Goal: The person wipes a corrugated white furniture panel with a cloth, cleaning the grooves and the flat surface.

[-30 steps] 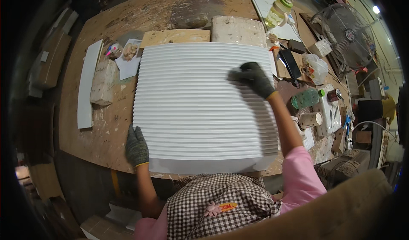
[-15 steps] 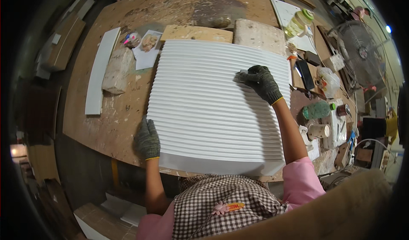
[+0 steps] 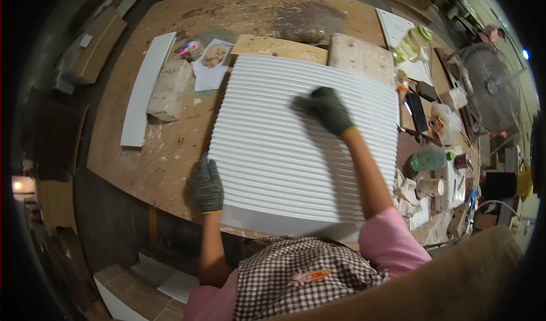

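Observation:
A white ribbed panel (image 3: 273,133), its ridges running side to side, lies flat on the worktable before me. My left hand (image 3: 206,187), in a dark grey knitted glove, rests against the panel's left edge near the front corner with fingers stretched forward. Over the upper middle of the panel is my right hand (image 3: 330,111), gloved the same way. Its fingers are closed around a small greyish piece, blurred by motion, whose kind I cannot make out. A shadow falls across the ridges below it.
Wooden blocks (image 3: 362,58) border the panel's far edge. A white strip (image 3: 147,93) and a pale block (image 3: 170,92) lie left. Along the right are a green-tinted bottle (image 3: 429,160), a paper cup (image 3: 430,187), a phone (image 3: 416,111) and a fan (image 3: 490,87).
My right hand has swept left across the ridges with its small piece. My left hand stays at the panel's edge. The whole view has shifted slightly.

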Action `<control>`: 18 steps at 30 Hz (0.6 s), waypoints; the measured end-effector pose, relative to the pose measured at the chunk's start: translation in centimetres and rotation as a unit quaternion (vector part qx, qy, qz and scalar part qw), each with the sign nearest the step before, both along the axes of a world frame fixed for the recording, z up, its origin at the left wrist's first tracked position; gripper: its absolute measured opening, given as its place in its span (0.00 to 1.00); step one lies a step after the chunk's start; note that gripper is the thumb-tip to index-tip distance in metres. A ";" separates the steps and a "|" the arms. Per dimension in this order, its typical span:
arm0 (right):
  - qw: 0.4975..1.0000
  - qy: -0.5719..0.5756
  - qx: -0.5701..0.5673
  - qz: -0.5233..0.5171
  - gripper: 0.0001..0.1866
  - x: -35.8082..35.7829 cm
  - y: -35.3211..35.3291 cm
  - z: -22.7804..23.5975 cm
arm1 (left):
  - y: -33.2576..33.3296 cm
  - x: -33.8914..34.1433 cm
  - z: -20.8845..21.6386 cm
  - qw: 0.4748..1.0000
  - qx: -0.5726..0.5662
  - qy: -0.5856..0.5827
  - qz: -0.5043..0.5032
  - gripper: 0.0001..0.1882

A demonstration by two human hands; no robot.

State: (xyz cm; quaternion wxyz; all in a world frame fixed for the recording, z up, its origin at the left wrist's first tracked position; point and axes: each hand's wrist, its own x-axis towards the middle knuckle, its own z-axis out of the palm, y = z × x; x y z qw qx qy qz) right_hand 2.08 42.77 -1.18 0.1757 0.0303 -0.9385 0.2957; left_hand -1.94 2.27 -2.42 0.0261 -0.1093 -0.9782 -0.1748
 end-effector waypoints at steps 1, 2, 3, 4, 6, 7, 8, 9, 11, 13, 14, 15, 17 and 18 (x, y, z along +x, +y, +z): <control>0.998 0.031 0.053 -0.022 0.07 2.3 0.5 0.9 | -0.7 0.2 -0.1 0.999 -0.037 0.002 0.009 0.27; 0.991 0.061 0.110 -0.052 0.07 3.6 0.9 1.5 | -0.1 0.4 0.7 0.999 -0.040 0.000 0.018 0.27; 0.991 0.059 0.108 -0.048 0.07 3.1 0.7 1.2 | 1.1 0.6 2.5 0.996 -0.059 -0.056 0.037 0.26; 0.992 0.056 0.093 -0.065 0.06 2.5 -0.2 0.8 | 1.5 0.7 3.8 0.989 -0.079 -0.112 0.059 0.25; 0.996 0.049 0.014 -0.080 0.06 0.4 -1.6 -0.1 | 1.8 0.8 3.7 0.989 -0.080 -0.113 0.053 0.25; 0.996 0.059 0.022 -0.065 0.05 -2.3 -3.3 -0.4 | 1.5 0.6 3.0 0.991 -0.082 -0.098 0.037 0.26; 0.993 0.103 0.037 -0.053 0.04 -5.1 -5.8 -0.8 | 1.4 0.4 2.2 0.993 -0.083 -0.082 0.022 0.27; 0.991 0.114 0.045 -0.051 0.06 -8.0 -8.3 -1.0 | 1.2 0.3 1.4 0.993 -0.083 -0.082 0.022 0.27; 0.993 0.077 0.078 -0.053 0.07 -13.2 -12.9 -0.6 | 0.7 0.3 0.1 0.997 -0.065 -0.038 0.002 0.27; 0.990 0.085 0.086 -0.065 0.06 -15.4 -15.5 -0.4 | -0.1 0.1 -0.8 0.999 -0.038 -0.020 -0.011 0.27; 0.990 0.088 0.083 -0.072 0.05 -14.9 -15.9 0.3 | -0.1 0.0 -0.9 1.000 -0.010 -0.005 -0.026 0.27; 0.992 0.047 0.070 -0.095 0.06 -13.4 -15.5 0.7 | 0.0 0.0 -1.1 0.999 -0.030 -0.025 -0.011 0.26; 0.993 0.008 0.040 -0.107 0.07 -7.7 -13.5 1.0 | -0.1 -0.1 -0.1 0.999 -0.017 -0.026 -0.018 0.25; 0.994 -0.028 0.004 -0.109 0.09 -4.7 -11.3 1.0 | 0.0 0.0 0.1 1.000 -0.008 -0.026 -0.014 0.25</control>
